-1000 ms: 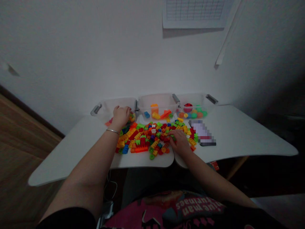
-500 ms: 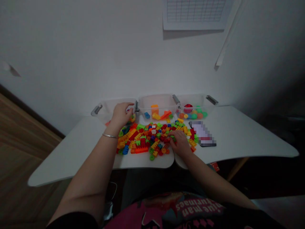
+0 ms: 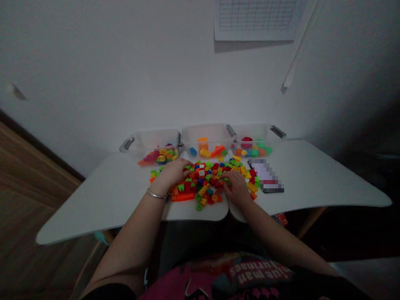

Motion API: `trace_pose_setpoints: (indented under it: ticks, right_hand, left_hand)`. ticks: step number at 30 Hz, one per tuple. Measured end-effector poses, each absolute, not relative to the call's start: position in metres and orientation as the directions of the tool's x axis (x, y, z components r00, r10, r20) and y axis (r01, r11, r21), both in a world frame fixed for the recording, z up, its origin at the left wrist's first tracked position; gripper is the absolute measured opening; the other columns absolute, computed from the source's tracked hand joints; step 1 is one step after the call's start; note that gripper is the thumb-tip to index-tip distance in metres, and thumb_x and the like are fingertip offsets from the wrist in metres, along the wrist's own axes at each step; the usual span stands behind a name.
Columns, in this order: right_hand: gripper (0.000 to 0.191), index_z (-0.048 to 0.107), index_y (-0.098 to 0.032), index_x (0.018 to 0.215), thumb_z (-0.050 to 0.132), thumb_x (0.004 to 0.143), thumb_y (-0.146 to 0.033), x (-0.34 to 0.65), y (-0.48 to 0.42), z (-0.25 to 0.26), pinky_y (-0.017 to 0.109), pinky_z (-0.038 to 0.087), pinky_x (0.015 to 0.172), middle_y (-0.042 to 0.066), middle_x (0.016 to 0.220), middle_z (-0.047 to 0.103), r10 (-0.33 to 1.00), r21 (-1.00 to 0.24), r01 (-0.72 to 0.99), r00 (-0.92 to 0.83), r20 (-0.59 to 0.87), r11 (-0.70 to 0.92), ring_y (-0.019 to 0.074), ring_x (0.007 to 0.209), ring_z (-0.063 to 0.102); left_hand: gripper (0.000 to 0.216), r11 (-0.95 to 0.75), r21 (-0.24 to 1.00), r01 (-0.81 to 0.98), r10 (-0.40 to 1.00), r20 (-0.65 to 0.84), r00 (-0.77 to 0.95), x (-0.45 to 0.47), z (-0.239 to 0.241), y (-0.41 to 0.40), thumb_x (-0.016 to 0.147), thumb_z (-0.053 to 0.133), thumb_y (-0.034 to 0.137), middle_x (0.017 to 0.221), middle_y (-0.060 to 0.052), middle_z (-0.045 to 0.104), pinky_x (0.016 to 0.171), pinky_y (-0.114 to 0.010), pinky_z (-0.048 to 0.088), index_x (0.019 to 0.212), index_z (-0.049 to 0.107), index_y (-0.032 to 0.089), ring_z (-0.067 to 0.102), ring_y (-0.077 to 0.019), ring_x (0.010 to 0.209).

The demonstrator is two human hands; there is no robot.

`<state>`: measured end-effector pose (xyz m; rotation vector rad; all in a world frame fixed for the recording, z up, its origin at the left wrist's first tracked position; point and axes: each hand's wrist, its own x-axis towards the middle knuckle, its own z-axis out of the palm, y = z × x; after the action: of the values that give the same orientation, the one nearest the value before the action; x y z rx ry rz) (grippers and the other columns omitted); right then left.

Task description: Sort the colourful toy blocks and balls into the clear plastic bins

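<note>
My left grip (image 3: 171, 173) and right grip (image 3: 236, 185) rest on toy bricks (image 3: 206, 179); whether either holds one, I cannot tell. Bare tabletop (image 3: 103, 196) lies left of the left grip.

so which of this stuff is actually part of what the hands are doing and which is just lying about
In hand:
left hand and right hand, both on the bricks
left bin, middle bin, right bin, each with pieces in it

Lying about:
blurred flat object right of the bricks
wall chart
</note>
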<state>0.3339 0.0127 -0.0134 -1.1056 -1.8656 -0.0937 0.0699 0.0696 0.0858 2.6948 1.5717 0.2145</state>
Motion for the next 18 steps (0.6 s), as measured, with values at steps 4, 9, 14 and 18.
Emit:
trace_pose_setpoints:
  ticks: [4,9,14,18]
  right_hand:
    - [0.019,0.063,-0.022,0.095,0.053,0.083,-0.013,0.334,0.013,-0.014,0.043,0.049,0.088,0.008,0.094,0.069,0.652,-0.364,0.721,-0.16,0.741,0.59,0.0254,0.095,0.062]
    - [0.019,0.063,-0.023,0.095,0.052,0.083,-0.013,0.334,0.012,-0.013,0.043,0.049,0.088,0.008,0.094,0.069,0.651,-0.37,0.716,-0.155,0.743,0.592,0.0253,0.094,0.062]
    - [0.018,0.063,-0.023,0.096,0.053,0.084,-0.014,0.335,0.013,-0.014,0.044,0.05,0.087,0.008,0.095,0.07,0.648,-0.363,0.714,-0.166,0.743,0.598,0.0256,0.095,0.062]
    - [0.017,0.062,-0.022,0.096,0.053,0.085,-0.014,0.335,0.014,-0.015,0.043,0.05,0.087,0.008,0.094,0.069,0.631,-0.341,0.716,-0.177,0.755,0.609,0.0255,0.094,0.062]
  left_hand:
    - [0.037,-0.496,0.06,0.866,0.868,0.058,0.493,0.071,0.083,0.069,0.089,0.058,0.024,0.118,-0.012,0.07,0.098,-0.035,0.049,0.124,0.066,0.018,0.065,-0.0255,0.109]
    - [0.038,-0.463,0.088,0.882,0.886,0.027,0.462,0.07,0.081,0.072,0.084,0.061,0.017,0.117,-0.011,0.072,0.098,-0.036,0.05,0.122,0.068,0.018,0.067,-0.0263,0.108]
    - [0.038,-0.43,0.17,0.887,0.903,0.059,0.426,0.068,0.083,0.077,0.08,0.066,0.015,0.114,-0.011,0.073,0.098,-0.037,0.051,0.118,0.07,0.017,0.068,-0.0265,0.106]
    - [0.034,-0.448,0.285,0.848,0.894,0.143,0.424,0.072,0.085,0.083,0.079,0.068,0.016,0.112,-0.01,0.073,0.098,-0.038,0.052,0.113,0.071,0.018,0.068,-0.025,0.105]
